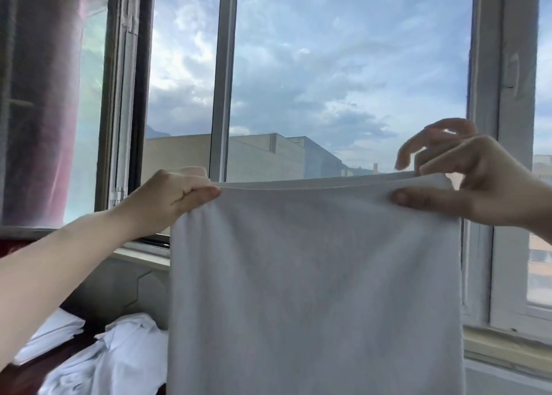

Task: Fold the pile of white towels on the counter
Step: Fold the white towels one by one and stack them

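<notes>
1. Writing, brands or labels: nothing readable shows on any thing in view.
2. Held up in front of the window [343,80], a white towel [313,275] hangs flat from its top edge, its lower end running out of view.
3. At the towel's upper left corner, the left hand [176,197] grips the edge with curled fingers.
4. At the towel's upper right corner, the right hand [466,182] pinches the edge between thumb and forefinger, with the other fingers lifted.
5. Below and left of the held towel, a rumpled pile of white towels [110,361] lies on a dark reddish counter [21,376].
6. Beyond the window glass stand a pale building [257,158] and cloudy sky.
</notes>
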A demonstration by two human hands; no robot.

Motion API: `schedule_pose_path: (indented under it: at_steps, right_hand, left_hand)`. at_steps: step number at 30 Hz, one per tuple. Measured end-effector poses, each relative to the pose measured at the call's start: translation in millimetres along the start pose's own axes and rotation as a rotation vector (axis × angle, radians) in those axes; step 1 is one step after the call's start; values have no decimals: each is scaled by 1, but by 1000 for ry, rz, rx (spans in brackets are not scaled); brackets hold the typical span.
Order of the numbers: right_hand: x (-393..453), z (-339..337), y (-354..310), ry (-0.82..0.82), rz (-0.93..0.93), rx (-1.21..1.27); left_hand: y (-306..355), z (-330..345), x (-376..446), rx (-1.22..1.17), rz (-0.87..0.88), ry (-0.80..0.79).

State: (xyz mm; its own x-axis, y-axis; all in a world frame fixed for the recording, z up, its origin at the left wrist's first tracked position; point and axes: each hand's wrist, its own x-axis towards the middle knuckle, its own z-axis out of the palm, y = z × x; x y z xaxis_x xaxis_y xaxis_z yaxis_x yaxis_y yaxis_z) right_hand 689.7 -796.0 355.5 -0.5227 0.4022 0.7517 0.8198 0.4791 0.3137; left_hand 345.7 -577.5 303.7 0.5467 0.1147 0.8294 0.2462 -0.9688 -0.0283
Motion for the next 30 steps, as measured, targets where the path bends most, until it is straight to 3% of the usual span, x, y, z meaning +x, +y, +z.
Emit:
schedule_pose_path:
  at_steps: [3,6,11,17,24,30]
  right_hand:
    - [-8,3,4,36,-36,-263]
    - [-12,9,10,11,23,-253]
    - [-6,6,19,-209,19,-345]
    - [-4,-2,26,-341,62,-205]
    - [-4,1,18,-547,217,-250]
    - [-6,9,18,-552,248,-89]
  left_hand:
    - [4,-1,0,-73,-22,94]
    - [5,-2,2,-178,-110,147]
    - [1,-12,3,-207,-144,8]
    - [5,-24,9,-204,-143,-210]
    - [8,-21,13,-159,-101,-126]
    - [5,-28,14,-83,-110,-138]
